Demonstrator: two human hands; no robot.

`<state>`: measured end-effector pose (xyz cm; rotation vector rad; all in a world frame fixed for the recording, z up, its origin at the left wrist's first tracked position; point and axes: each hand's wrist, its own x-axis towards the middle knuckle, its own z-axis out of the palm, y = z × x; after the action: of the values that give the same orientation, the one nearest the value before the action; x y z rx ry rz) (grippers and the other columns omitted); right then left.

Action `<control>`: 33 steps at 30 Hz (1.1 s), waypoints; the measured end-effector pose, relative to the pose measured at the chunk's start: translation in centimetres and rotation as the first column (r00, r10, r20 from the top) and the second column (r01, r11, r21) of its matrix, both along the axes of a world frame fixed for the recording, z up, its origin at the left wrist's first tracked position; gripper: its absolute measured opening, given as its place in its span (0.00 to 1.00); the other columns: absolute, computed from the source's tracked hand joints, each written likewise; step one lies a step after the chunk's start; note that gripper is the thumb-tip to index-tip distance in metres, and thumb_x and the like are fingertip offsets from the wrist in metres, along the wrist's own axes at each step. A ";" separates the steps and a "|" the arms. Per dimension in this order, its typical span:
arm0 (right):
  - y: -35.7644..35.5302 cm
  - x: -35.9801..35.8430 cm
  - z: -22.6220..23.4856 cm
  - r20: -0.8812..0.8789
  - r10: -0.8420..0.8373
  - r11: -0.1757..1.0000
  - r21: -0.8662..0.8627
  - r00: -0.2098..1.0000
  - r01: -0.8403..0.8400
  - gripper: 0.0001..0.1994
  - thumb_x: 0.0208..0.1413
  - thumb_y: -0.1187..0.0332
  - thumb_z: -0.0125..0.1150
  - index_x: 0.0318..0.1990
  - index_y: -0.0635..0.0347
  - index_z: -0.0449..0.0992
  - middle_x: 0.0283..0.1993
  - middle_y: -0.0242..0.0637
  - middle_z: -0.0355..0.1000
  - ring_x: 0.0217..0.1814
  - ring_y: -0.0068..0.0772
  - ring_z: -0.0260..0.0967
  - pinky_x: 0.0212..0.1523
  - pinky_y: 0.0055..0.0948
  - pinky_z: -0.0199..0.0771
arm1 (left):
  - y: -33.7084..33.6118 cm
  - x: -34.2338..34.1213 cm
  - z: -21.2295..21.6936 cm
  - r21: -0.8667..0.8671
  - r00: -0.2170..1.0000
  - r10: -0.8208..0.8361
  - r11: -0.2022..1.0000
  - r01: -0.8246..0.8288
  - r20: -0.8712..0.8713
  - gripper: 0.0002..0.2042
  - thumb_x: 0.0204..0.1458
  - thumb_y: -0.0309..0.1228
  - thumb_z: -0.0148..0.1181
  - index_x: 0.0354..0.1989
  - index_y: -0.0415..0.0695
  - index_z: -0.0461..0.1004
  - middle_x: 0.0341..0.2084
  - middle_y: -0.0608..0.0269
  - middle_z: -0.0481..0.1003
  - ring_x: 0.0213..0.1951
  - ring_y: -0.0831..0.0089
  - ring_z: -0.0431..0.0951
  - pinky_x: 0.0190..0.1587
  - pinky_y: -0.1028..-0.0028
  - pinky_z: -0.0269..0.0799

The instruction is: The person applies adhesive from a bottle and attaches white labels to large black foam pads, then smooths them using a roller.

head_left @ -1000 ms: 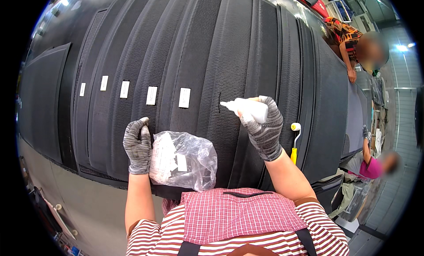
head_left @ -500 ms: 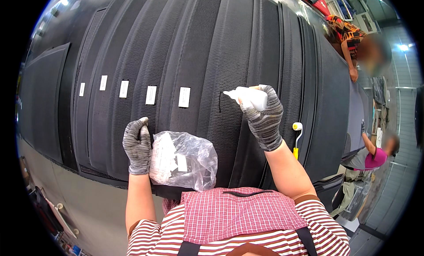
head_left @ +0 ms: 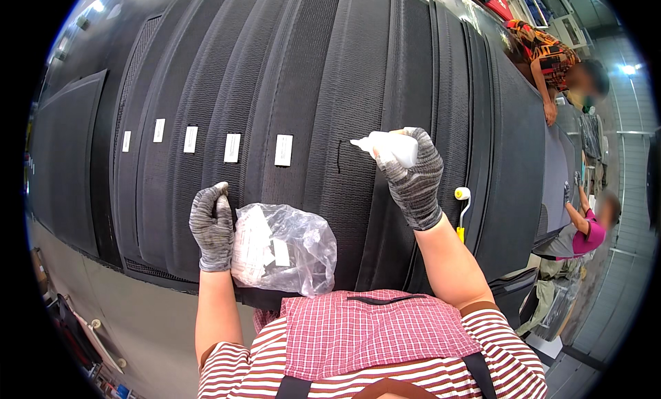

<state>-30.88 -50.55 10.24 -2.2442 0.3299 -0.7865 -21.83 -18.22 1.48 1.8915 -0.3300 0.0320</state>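
Black textured mats lie overlapped before us, a clear plastic bag on them just beside our left hand, whose fingers curl inward; we cannot tell whether they pinch anything. Our right hand is wrapped round a white squeeze bottle, right of five white labels in a row. Near its nozzle, a thin dark line has just gained a short top stroke, so we judge the marking partway done.

Grey-streaked knit gloves — brown-and-white striped shirt — red checked apron with dark straps.
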 end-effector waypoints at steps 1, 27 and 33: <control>-0.3 -0.1 -0.2 0.014 0.034 0.991 -0.128 0.999 -0.032 0.13 0.48 0.71 0.72 0.41 0.59 0.76 0.37 0.38 0.77 0.37 0.30 0.78 0.38 0.27 0.80 | 0.0 0.0 0.0 0.000 1.000 0.002 1.000 -0.002 0.000 0.10 0.55 0.14 0.54 0.43 0.34 0.78 0.37 0.58 0.78 0.40 0.72 0.78 0.47 0.75 0.76; 0.4 -3.9 -0.8 -0.032 0.157 0.874 -0.461 0.987 -0.154 0.17 0.45 0.73 0.73 0.42 0.40 0.79 0.43 0.37 0.71 0.39 0.35 0.77 0.33 0.28 0.82 | -0.1 -0.1 0.4 0.001 1.000 -0.010 1.000 0.010 0.011 0.10 0.56 0.15 0.53 0.43 0.35 0.78 0.38 0.61 0.77 0.40 0.74 0.77 0.47 0.75 0.75; 1.2 -3.3 -1.3 0.002 0.194 0.874 -0.456 0.981 -0.171 0.16 0.49 0.74 0.71 0.44 0.43 0.77 0.43 0.39 0.72 0.37 0.35 0.78 0.35 0.28 0.83 | -0.3 -0.1 0.6 0.007 1.000 -0.014 1.000 0.013 0.019 0.10 0.57 0.15 0.53 0.44 0.35 0.77 0.38 0.61 0.77 0.40 0.74 0.77 0.47 0.75 0.74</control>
<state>-34.19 -49.37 8.98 -2.6359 -0.1077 -0.8821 -21.89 -18.51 2.07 1.8970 -0.3563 0.0400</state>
